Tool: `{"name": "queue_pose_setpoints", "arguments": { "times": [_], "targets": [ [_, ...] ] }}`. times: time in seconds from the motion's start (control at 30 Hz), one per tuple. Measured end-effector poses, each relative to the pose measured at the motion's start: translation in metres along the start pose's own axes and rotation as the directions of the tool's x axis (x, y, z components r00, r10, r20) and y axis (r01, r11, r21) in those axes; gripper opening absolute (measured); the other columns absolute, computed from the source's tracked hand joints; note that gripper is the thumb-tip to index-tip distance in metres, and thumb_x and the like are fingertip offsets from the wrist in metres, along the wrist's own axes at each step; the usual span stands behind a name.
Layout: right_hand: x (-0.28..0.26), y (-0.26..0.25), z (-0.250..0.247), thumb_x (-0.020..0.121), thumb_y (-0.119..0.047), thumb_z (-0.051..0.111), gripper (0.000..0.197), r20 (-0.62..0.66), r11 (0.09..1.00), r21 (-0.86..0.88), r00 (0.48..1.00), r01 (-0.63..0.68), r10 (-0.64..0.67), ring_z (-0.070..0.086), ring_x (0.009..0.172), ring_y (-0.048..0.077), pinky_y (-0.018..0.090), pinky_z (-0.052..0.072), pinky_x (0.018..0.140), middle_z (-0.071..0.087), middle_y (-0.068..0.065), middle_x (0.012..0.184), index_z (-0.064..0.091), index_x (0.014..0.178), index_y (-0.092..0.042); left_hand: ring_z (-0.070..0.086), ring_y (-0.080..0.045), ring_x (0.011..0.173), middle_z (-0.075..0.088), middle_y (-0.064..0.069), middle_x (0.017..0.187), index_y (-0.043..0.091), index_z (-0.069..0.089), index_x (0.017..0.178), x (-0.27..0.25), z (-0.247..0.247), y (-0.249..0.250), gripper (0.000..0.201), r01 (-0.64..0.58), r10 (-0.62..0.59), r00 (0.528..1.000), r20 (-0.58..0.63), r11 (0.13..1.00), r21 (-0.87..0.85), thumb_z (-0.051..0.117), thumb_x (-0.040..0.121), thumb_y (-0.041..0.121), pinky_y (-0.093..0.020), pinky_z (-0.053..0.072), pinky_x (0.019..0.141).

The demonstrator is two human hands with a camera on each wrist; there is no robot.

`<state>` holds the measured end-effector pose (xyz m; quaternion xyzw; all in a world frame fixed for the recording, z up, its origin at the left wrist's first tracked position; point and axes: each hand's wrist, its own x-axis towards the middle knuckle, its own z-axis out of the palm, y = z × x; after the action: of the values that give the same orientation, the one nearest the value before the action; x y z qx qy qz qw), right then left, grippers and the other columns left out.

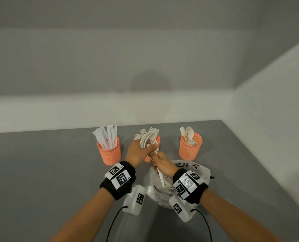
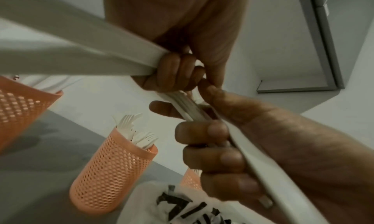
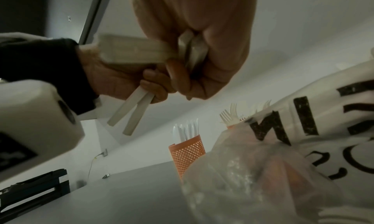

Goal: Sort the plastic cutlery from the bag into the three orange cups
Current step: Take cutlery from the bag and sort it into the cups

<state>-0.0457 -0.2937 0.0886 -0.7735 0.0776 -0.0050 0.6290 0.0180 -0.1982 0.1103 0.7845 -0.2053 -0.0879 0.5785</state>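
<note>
Above the middle cup: we hold both hands together over the grey tabletop (image 1: 40, 172), in front of the middle orange mesh plastic cup (image 2: 113, 168).
Landmark: we take that middle cup, with white plastic forks (image 1: 153, 131) standing in it, as our reference.
Left hand: our left hand (image 1: 138, 151) has its fingers curled round a fanned bundle of white plastic cutlery (image 1: 146, 140), the thumb pressed across the bundle, just in front of the middle cup's rim.
Right hand: our right hand (image 1: 163, 165) has its fingers closed round a few white plastic handles (image 1: 161, 177) that run back and down toward the wrist; its thumb and fingertips meet the left hand's fingers.
What kind of pieces: we cannot tell for sure whether the right hand's pieces are forks, knives or spoons.
Bag: the translucent white plastic bag with black lettering (image 1: 189, 167) lies on the table just in front of the middle cup, under our right wrist, with more white cutlery inside.
Knife cup: the orange mesh cup of white plastic knives (image 1: 109, 154) stands to the left of the middle cup.
Spoon cup: the orange mesh cup of white plastic spoons (image 1: 190, 147) stands to the right of the middle cup.
Wrists: black bands with black-and-white square markers (image 1: 119, 178) sit on both wrists, nearer us than the middle cup.
</note>
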Motion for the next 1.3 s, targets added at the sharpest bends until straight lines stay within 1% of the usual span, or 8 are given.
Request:
{"name": "queue_pose_setpoints", "arguments": {
  "times": [0.13, 0.27, 0.33, 0.43, 0.53, 0.67, 0.97, 1.3],
  "targets": [
    [-0.004, 0.0, -0.003, 0.099, -0.025, 0.041, 0.024, 0.002, 0.998, 0.065, 1.0, 0.006, -0.006, 0.037, 0.034, 0.001, 0.015, 0.034, 0.038, 0.034, 0.0, 0.057, 0.048, 0.077, -0.017, 0.066, -0.034, 0.088, 0.069, -0.02, 0.091, -0.001, 0.064, 0.103, 0.002, 0.001, 0.0, 0.024, 0.024, -0.024, 0.997, -0.07, 1.0, -0.002, 0.063, 0.086, 0.016, -0.032, 0.054, 0.067],
    [-0.007, -0.001, -0.005, 0.093, -0.033, 0.052, 0.028, -0.039, 0.993, 0.118, 0.999, -0.002, 0.006, 0.035, 0.034, 0.003, 0.016, 0.031, 0.033, 0.044, -0.003, 0.062, 0.051, 0.116, -0.016, 0.052, -0.007, 0.044, 0.054, -0.006, 0.065, -0.005, 0.057, 0.097, -0.005, 0.002, 0.005, 0.018, 0.098, -0.145, 0.978, -0.148, 0.953, -0.288, 0.047, 0.093, 0.009, -0.013, 0.033, 0.04],
    [-0.008, -0.004, -0.004, 0.094, -0.028, 0.051, 0.018, -0.053, 0.993, 0.101, 0.997, 0.055, -0.05, 0.042, 0.035, 0.002, 0.01, 0.033, 0.037, 0.05, -0.006, 0.068, 0.051, 0.111, -0.023, 0.04, -0.001, 0.034, 0.051, -0.008, 0.063, -0.001, 0.059, 0.09, -0.011, 0.005, 0.006, 0.012, 0.134, -0.181, 0.979, -0.088, 0.911, -0.39, 0.048, 0.091, 0.005, -0.014, 0.029, 0.034],
    [-0.007, -0.003, -0.003, 0.095, -0.031, 0.047, 0.009, -0.069, 0.991, 0.09, 0.993, 0.101, -0.095, 0.053, 0.045, -0.002, 0.011, 0.04, 0.048, 0.058, -0.01, 0.068, 0.053, 0.098, -0.025, 0.041, -0.002, 0.032, 0.055, -0.005, 0.056, 0.001, 0.059, 0.085, -0.018, 0.007, 0.01, 0.01, 0.177, -0.199, 0.98, 0.004, 0.864, -0.471, 0.052, 0.09, 0.004, -0.014, 0.032, 0.033],
    [-0.006, 0.0, -0.009, 0.097, -0.045, 0.033, 0.034, -0.12, 0.991, 0.134, 0.992, -0.011, 0.028, 0.032, 0.039, 0.004, 0.017, 0.031, 0.037, 0.038, -0.009, 0.052, 0.053, 0.107, -0.019, 0.048, -0.002, 0.035, 0.054, 0.006, 0.041, 0.007, 0.055, 0.072, -0.015, 0.002, 0.01, 0.024, 0.174, -0.239, 0.969, -0.059, 0.835, -0.521, 0.049, 0.094, 0.013, -0.013, 0.039, 0.037],
    [-0.005, -0.001, -0.023, 0.102, -0.03, 0.029, 0.028, -0.116, 0.973, 0.227, 0.991, -0.042, 0.07, 0.033, 0.034, 0.002, 0.017, 0.032, 0.035, 0.032, -0.002, 0.057, 0.052, 0.102, -0.014, 0.054, -0.011, 0.047, 0.054, 0.002, 0.05, 0.01, 0.052, 0.07, -0.004, -0.007, 0.005, 0.03, 0.143, -0.273, 0.95, -0.15, 0.81, -0.569, 0.042, 0.098, 0.017, -0.022, 0.05, 0.052],
    [-0.013, -0.023, -0.039, 0.098, -0.018, 0.025, 0.032, -0.008, 0.96, 0.256, 0.993, -0.109, 0.115, 0.037, 0.036, 0.005, 0.02, 0.038, 0.042, 0.04, 0.003, 0.06, 0.054, 0.086, -0.012, 0.031, -0.007, 0.036, 0.039, 0.005, 0.042, 0.005, 0.06, 0.082, 0.0, 0.007, 0.021, 0.029, 0.215, -0.193, 0.977, 0.096, 0.853, -0.476, 0.065, 0.084, 0.033, -0.017, 0.033, 0.037],
    [0.002, -0.041, -0.055, 0.094, -0.003, 0.027, 0.023, -0.125, 0.993, 0.118, 0.992, 0.004, 0.011, 0.05, 0.054, 0.019, 0.027, 0.043, 0.055, 0.052, 0.008, 0.062, 0.049, 0.101, -0.001, 0.04, -0.007, 0.026, 0.048, 0.002, 0.032, 0.001, 0.054, 0.07, 0.003, 0.041, 0.046, 0.02, 0.116, -0.148, 0.988, -0.033, 0.88, -0.461, 0.058, 0.088, 0.008, -0.015, 0.034, 0.032]
  ]
}}
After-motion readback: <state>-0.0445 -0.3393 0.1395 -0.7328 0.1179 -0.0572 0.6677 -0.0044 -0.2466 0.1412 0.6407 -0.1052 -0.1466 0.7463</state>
